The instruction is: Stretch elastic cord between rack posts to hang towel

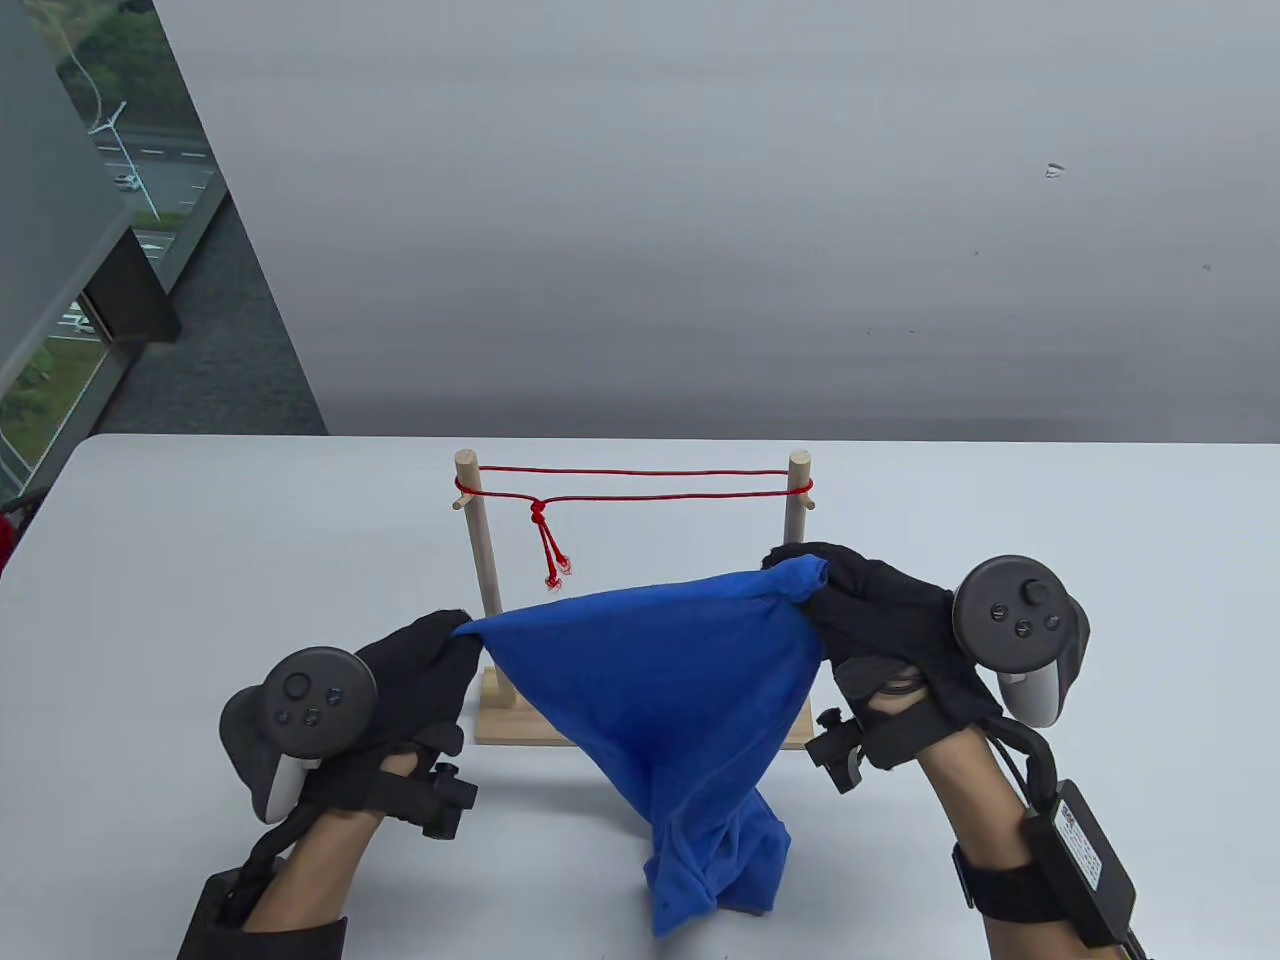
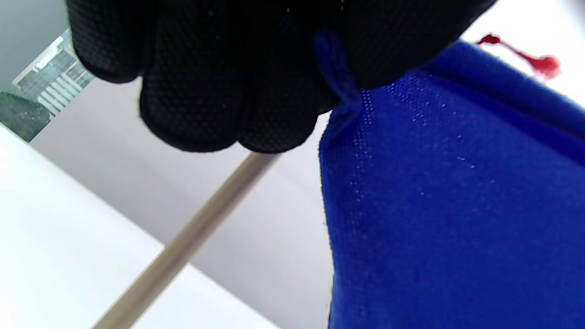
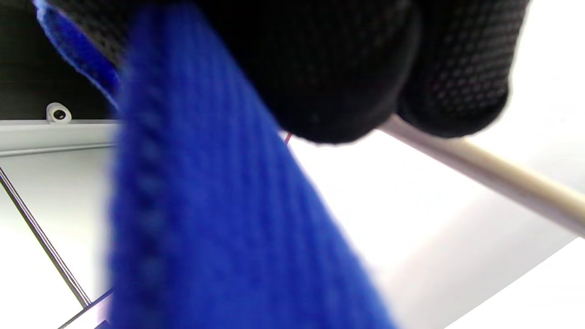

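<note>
I judge the cord (image 1: 640,483) work done: it runs taut in two red strands between the left post (image 1: 480,545) and the right post (image 1: 797,500), knotted near the left one with its tails hanging. So the step in hand is draping the towel (image 1: 660,690).

To do it well, I want both corners raised level and above the cord, the top edge kept stretched so it does not sag, then carried over the line and lowered evenly so cloth hangs on both sides. I would go gently; the rack's wooden base (image 1: 500,715) looks light, and a snag on the cord could tip it.

My left hand (image 1: 400,680) pinches the towel's left corner, the fingers (image 2: 196,91) bunched tight around a small fold of blue cloth. My right hand (image 1: 880,620) grips the right corner, its fingers (image 3: 347,68) curled over the fabric. The towel spans between them in front of the rack, below the cord, its lower end resting crumpled on the bench (image 1: 200,560).
</note>
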